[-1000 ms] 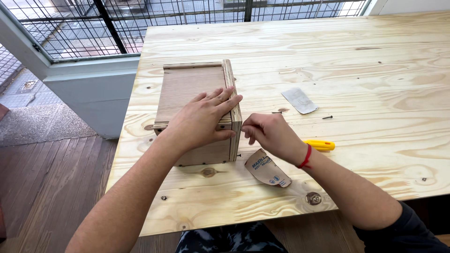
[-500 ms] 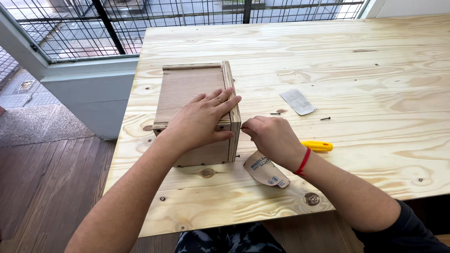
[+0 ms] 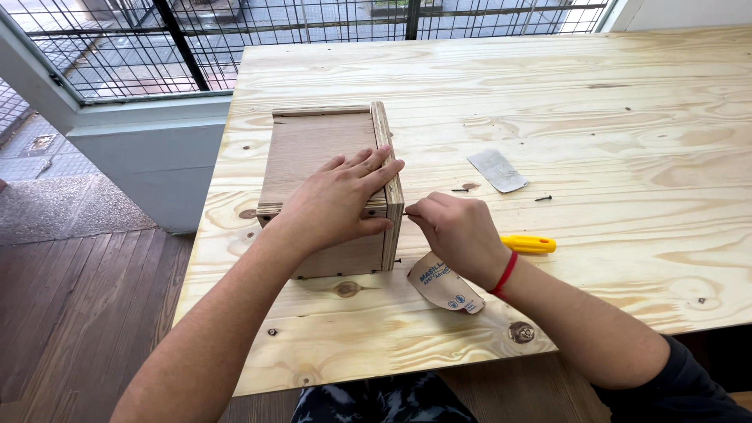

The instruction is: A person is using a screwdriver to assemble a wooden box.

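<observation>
A plywood box (image 3: 313, 149) lies on the pale plywood table (image 3: 611, 102). My left hand (image 3: 341, 200) presses flat on its top, fingers spread over the right edge. My right hand (image 3: 458, 231) is beside the box's right side panel (image 3: 394, 223), fingertips pinched on a small thin screw or nail held against the panel. A red band circles that wrist. Behind my right hand lies a yellow-handled tool (image 3: 531, 244), its tip hidden by the hand.
A curled piece of sandpaper (image 3: 442, 283) lies near the front edge under my right wrist. A grey sandpaper scrap (image 3: 497, 170) and two small dark screws (image 3: 543, 198) lie further back. A metal window grille (image 3: 157, 39) runs along the left.
My right hand has edged slightly closer to the box's side panel. The left hand has stayed pressed on the box.
</observation>
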